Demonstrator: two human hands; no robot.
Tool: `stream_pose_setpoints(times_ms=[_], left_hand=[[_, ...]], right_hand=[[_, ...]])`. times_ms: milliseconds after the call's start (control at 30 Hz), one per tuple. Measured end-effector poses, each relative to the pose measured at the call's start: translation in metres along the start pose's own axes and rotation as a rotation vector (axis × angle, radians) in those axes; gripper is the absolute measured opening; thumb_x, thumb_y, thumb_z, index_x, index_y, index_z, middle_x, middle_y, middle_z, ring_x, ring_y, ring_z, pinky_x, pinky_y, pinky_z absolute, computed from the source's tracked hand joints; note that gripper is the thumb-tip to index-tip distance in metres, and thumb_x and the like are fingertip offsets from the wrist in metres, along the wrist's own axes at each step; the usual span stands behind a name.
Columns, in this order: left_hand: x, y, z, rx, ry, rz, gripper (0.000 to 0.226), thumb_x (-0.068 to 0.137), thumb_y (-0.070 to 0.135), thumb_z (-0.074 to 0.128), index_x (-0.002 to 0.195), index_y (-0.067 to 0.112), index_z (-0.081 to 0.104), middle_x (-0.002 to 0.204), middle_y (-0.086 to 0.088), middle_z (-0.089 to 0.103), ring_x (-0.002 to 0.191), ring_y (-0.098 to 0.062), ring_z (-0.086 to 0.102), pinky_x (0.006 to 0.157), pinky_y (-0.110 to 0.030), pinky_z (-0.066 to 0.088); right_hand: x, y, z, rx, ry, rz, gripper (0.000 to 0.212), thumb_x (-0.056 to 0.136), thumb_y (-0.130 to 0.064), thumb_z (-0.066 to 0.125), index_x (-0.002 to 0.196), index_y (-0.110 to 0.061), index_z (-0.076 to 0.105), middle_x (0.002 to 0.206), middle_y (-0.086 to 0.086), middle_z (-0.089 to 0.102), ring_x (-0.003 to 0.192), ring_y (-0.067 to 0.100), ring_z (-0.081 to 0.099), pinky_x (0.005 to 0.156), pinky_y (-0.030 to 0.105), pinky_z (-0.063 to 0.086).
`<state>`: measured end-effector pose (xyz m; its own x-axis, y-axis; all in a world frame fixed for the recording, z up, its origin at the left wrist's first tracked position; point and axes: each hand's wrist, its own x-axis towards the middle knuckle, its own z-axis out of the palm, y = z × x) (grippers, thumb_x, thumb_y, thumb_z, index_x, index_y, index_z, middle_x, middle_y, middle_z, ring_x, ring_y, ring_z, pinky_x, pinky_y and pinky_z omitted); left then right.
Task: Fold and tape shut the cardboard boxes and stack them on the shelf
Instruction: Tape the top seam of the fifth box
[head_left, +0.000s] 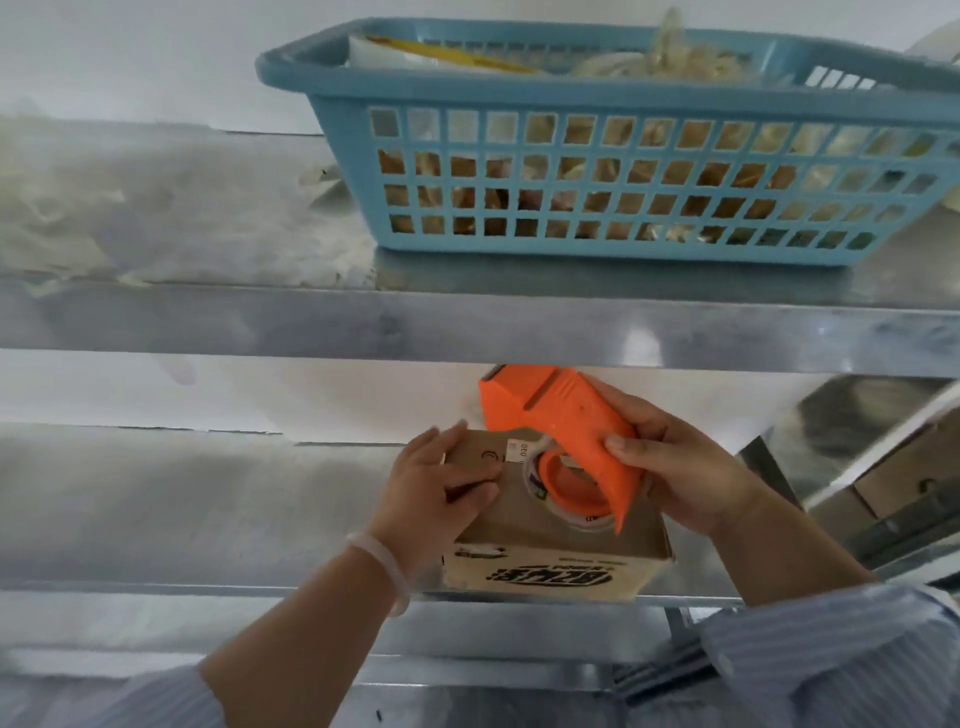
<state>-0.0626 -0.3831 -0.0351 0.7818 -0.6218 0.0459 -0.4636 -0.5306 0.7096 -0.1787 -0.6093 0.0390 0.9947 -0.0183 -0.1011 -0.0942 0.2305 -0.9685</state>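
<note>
Left hand (434, 491) flat on cardboard box (540, 571), right hand (685, 467) tight around orange tape dispenser (563, 415).

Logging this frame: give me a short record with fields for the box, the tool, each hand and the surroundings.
item: cardboard box standing on the metal shelf, near its front edge
tool: orange tape dispenser, over the top of the box
left: left hand presses on the box top
right: right hand grips the tape dispenser
above: blue basket on the upper shelf
stage: probably taping; tape on the seam not discernible
</note>
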Motion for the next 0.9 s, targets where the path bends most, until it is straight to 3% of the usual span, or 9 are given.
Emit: stream_pose_setpoints(times_ms=[67, 133, 233, 333, 400, 500, 600, 800, 900], left_hand=[[0.000, -0.003, -0.005, -0.248, -0.045, -0.124, 0.022, 0.086, 0.030, 0.073, 0.105, 0.041, 0.073, 0.147, 0.022, 0.028, 0.130, -0.002, 0.032, 0.103, -0.010, 0.033], [0.000, -0.005, -0.012, -0.305, -0.055, -0.141, 0.021, 0.085, 0.026, 0.074, 0.099, 0.042, 0.072, 0.143, 0.022, 0.034, 0.124, -0.001, 0.038, 0.084, 0.003, 0.035], [0.003, -0.014, -0.022, -0.324, -0.009, -0.121, 0.032, 0.084, 0.023, 0.076, 0.084, 0.054, 0.067, 0.134, 0.018, 0.050, 0.120, -0.004, 0.049, 0.095, -0.010, 0.042], [0.002, -0.016, -0.021, -0.437, -0.020, -0.143, 0.044, 0.085, 0.017, 0.075, 0.072, 0.059, 0.069, 0.126, 0.017, 0.060, 0.107, 0.000, 0.060, 0.098, -0.027, 0.051], [0.002, -0.017, -0.017, -0.496, -0.016, -0.130, 0.049, 0.086, 0.014, 0.073, 0.071, 0.061, 0.069, 0.119, 0.027, 0.061, 0.101, 0.005, 0.063, 0.091, -0.022, 0.053], [-0.001, -0.017, -0.016, -0.525, -0.003, -0.091, 0.048, 0.088, 0.012, 0.070, 0.074, 0.058, 0.069, 0.100, 0.047, 0.058, 0.095, 0.017, 0.059, 0.079, -0.009, 0.050], [-0.002, -0.017, -0.014, -0.536, 0.004, -0.069, 0.038, 0.090, 0.015, 0.068, 0.083, 0.053, 0.069, 0.102, 0.042, 0.059, 0.094, 0.018, 0.057, 0.077, -0.010, 0.051], [-0.007, -0.009, -0.016, -0.504, 0.004, -0.041, 0.037, 0.095, 0.019, 0.061, 0.087, 0.055, 0.063, 0.094, 0.049, 0.057, 0.092, 0.020, 0.055, 0.070, -0.007, 0.048], [-0.006, -0.011, -0.015, -0.495, -0.037, -0.052, 0.046, 0.096, 0.017, 0.059, 0.076, 0.059, 0.067, 0.097, 0.047, 0.056, 0.092, 0.012, 0.058, 0.076, -0.016, 0.054]], right_hand=[[0.001, 0.002, 0.001, 0.100, 0.085, 0.017, 0.085, 0.059, -0.034, 0.092, 0.136, -0.024, 0.056, 0.129, 0.013, 0.064, 0.110, 0.028, 0.066, 0.080, 0.032, 0.057], [0.005, 0.003, 0.005, 0.093, 0.095, 0.026, 0.077, 0.055, -0.038, 0.094, 0.126, -0.029, 0.065, 0.125, 0.013, 0.066, 0.107, 0.027, 0.067, 0.079, 0.032, 0.057], [0.014, 0.006, 0.017, 0.013, 0.031, 0.030, 0.052, 0.076, -0.026, 0.080, 0.125, -0.035, 0.066, 0.125, 0.015, 0.066, 0.109, 0.029, 0.066, 0.084, 0.035, 0.056], [0.017, 0.011, 0.021, 0.013, 0.047, 0.056, 0.066, 0.066, -0.037, 0.088, 0.127, -0.035, 0.064, 0.126, 0.016, 0.065, 0.107, 0.028, 0.067, 0.081, 0.034, 0.056], [0.016, 0.011, 0.019, 0.020, 0.056, 0.060, 0.076, 0.063, -0.039, 0.090, 0.133, -0.030, 0.060, 0.125, 0.016, 0.065, 0.104, 0.028, 0.068, 0.078, 0.033, 0.057], [0.014, 0.002, 0.017, -0.037, -0.009, 0.020, 0.051, 0.085, -0.012, 0.068, 0.131, -0.032, 0.062, 0.123, 0.015, 0.066, 0.106, 0.029, 0.067, 0.080, 0.033, 0.057], [0.010, -0.006, 0.012, -0.184, -0.111, 0.023, 0.062, 0.086, 0.003, 0.048, 0.134, -0.036, 0.059, 0.124, 0.019, 0.065, 0.107, 0.032, 0.065, 0.084, 0.033, 0.056], [0.013, -0.003, 0.013, -0.191, -0.159, 0.037, 0.064, 0.089, 0.005, 0.044, 0.138, -0.035, 0.054, 0.127, 0.020, 0.062, 0.109, 0.038, 0.063, 0.087, 0.040, 0.055], [0.025, -0.002, 0.018, -0.187, -0.215, 0.057, 0.059, 0.091, -0.007, 0.060, 0.144, -0.031, 0.048, 0.130, 0.024, 0.059, 0.109, 0.052, 0.057, 0.090, 0.049, 0.052]])
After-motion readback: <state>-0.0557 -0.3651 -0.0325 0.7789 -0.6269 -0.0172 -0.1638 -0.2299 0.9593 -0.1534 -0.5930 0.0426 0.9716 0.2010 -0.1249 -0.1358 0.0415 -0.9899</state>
